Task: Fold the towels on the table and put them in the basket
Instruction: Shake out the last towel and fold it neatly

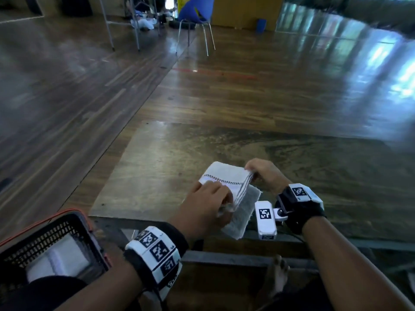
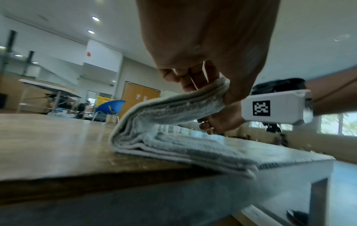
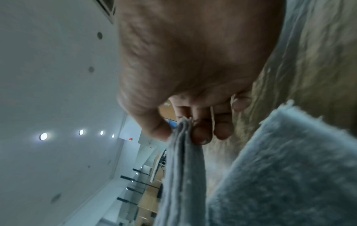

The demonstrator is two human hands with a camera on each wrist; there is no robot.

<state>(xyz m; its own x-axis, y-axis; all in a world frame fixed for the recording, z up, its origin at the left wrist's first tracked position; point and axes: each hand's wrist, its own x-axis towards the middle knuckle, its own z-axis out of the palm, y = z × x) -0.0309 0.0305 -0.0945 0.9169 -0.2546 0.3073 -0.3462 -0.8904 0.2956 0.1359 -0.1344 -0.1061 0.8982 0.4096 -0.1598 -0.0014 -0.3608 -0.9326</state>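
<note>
A white-grey towel point(image 1: 224, 178) with a chequered stripe lies partly folded near the table's point(image 1: 166, 153) front edge. Its upper layers are lifted off the lower half. My left hand point(image 1: 224, 206) pinches the near corner of the lifted layers, and my right hand point(image 1: 252, 173) pinches the far corner. In the left wrist view the left hand point(image 2: 204, 82) holds the stacked edge of the towel point(image 2: 170, 131) between fingers and thumb. The right wrist view shows the right hand point(image 3: 181, 131) pinching several layers of the towel point(image 3: 289, 175). A black mesh basket point(image 1: 74, 223) sits lower left with a folded white towel point(image 1: 60, 259) inside.
The towel's near corner hangs over the table's front edge. A blue chair point(image 1: 195, 12) and metal frame legs point(image 1: 107, 23) stand far back on the wooden floor. A bare foot point(image 1: 278, 277) shows under the table edge. The basket lies left of the table, below its top.
</note>
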